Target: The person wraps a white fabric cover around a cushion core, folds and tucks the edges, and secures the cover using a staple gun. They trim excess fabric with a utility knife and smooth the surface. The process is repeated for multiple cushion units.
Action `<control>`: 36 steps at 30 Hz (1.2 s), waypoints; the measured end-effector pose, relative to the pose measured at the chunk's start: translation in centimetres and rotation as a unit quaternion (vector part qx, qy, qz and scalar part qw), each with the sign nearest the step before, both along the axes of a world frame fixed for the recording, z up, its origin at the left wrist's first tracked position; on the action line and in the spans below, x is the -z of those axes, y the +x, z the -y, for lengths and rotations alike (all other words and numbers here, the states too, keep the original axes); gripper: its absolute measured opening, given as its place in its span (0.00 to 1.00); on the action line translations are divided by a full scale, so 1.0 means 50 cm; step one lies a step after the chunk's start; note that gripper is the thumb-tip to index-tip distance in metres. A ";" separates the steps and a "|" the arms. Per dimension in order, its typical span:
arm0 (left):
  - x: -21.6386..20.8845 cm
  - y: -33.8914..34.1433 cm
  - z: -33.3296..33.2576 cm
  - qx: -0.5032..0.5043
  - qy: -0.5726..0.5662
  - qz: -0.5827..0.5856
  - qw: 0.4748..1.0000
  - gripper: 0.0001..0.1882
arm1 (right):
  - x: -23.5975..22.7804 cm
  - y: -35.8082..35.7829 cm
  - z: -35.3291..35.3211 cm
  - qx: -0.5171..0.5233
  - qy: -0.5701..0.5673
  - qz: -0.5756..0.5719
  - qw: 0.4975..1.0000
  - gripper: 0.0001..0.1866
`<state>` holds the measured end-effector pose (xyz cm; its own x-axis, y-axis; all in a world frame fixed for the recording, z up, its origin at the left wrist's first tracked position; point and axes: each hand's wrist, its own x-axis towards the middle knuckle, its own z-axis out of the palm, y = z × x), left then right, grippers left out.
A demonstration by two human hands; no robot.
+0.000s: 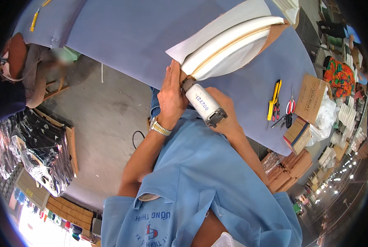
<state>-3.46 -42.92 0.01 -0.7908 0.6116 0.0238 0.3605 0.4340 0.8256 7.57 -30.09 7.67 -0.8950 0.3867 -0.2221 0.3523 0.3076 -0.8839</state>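
My right hand (222, 108) is wrapped round a silver staple gun (203, 103) with dark end caps. The gun's dark nose is at the near end of a curved upholstered piece (221, 47). That piece has white padding, a thin tan strip along it and brown wood showing at its far right end. A flap of white fabric (229, 22) stands up along its far side. My left hand (171, 90), with a metal watch on the wrist, lies against the piece's near end, fingers stretched out and pressed to it. The left thumb is mostly hidden.
The work sits on a blue-grey covered table (122, 37). At right lie a yellow cutter (274, 101), red-handled scissors (291, 106) and a cardboard box (311, 99). Another yellow cutter (34, 20) is far left. Plastic-wrapped goods (44, 152) stand left on the floor. Other people are at far right.
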 end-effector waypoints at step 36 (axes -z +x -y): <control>-0.533 -0.230 0.005 0.245 -0.002 -0.306 0.920 0.25 | -0.078 -0.047 -0.225 -0.002 0.104 -0.176 0.979 0.34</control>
<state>-14.98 -43.15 26.67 -0.2596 0.8922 0.3696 0.9107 0.0988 0.4011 5.22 -18.84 11.56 -0.9038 0.3865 0.1836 0.0353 0.4950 -0.8682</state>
